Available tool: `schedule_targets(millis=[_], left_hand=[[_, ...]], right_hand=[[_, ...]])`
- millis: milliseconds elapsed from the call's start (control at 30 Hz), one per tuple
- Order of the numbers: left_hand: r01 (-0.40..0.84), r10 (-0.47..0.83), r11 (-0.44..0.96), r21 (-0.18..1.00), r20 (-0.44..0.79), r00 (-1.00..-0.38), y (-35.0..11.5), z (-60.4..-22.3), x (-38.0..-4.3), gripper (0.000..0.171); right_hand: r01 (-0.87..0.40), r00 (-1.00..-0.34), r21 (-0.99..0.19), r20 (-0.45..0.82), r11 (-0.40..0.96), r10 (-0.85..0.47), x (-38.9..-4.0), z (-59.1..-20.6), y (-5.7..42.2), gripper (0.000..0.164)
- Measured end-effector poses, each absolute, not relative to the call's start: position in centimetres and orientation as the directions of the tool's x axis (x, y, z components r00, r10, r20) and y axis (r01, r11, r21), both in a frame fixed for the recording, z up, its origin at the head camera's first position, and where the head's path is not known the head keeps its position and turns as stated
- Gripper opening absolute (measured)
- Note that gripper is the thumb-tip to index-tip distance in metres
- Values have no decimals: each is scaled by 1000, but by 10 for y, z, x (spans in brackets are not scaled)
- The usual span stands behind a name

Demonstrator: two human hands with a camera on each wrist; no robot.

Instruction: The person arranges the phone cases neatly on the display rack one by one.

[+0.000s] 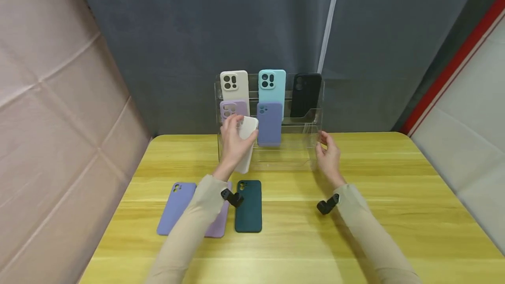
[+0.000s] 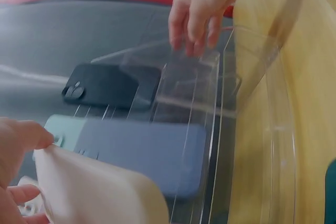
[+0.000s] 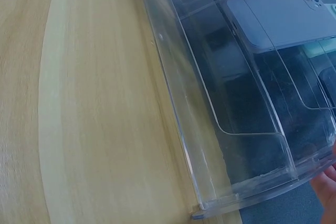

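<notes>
Six cases (image 1: pixel 272 86) racked, three (image 1: pixel 248 205) flat

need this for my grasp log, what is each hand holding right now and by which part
The left hand grips a cream phone case around its upper part. The right hand holds nothing; its fingertips touch the right end of the clear acrylic rack.

left hand (image 2: pixel 13 156) pinches a cream phone case (image 2: pixel 100 192) before the clear rack (image 2: pixel 252 103); right hand (image 2: pixel 202 3) touches, it seems, the rack's far edge.
</notes>
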State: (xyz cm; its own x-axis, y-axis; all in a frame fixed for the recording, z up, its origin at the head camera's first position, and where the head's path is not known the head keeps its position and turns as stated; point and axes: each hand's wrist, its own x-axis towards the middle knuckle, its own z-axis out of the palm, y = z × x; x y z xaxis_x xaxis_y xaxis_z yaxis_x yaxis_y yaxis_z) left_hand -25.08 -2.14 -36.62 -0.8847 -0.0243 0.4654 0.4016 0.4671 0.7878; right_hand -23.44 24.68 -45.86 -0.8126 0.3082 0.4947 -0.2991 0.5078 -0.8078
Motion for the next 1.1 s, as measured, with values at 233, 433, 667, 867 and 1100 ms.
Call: schedule_targets(millis=[233,433,667,867,1100], left_hand=[[449,-10,399,799,493,-870,19,-360,-259,52],[539,-28,380,752,592,-806,51,-359,-267,51],[596,-120,429,679,697,-707,82,-358,-278,55],[626,-186,439,645,746,-639,106,-351,-283,60],[623,-246,429,654,749,-616,126,-346,-287,63]], right_hand=[[-296,-809,-812,493,503,321,-233,-458,247,34],[-291,-811,-814,488,502,323,-232,-457,247,34],[-292,-814,-827,479,481,330,-232,-457,245,33],[-292,-808,-824,484,486,337,-233,-458,246,32],[-294,-803,-819,492,493,337,-234,-459,245,31]])
